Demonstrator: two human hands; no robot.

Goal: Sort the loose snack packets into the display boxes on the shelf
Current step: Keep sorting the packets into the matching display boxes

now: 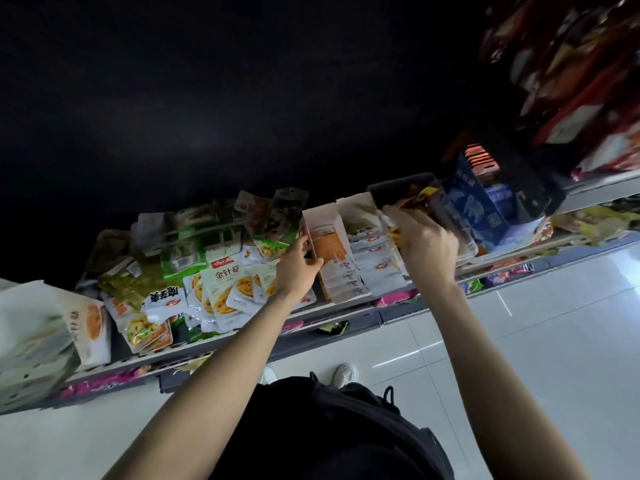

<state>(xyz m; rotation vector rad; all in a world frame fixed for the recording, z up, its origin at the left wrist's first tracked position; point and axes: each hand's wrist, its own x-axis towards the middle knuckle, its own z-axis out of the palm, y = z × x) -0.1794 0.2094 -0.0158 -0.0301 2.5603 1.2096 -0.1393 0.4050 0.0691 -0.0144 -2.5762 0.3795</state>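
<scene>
Snack packets (227, 289): one loose heap on the shelf (346, 311), left of the display boxes
Display boxes (329, 247): two, side by side
Left hand (299, 266): fingers gripping the left box's wall
Right hand (427, 242): fingers curled around packets, right of both boxes

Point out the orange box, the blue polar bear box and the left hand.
orange box (329, 251): head view, on its orange printed side panel.
blue polar bear box (472, 207): head view, on the bear print on its front.
left hand (299, 268): head view, on the back of the hand.
</scene>
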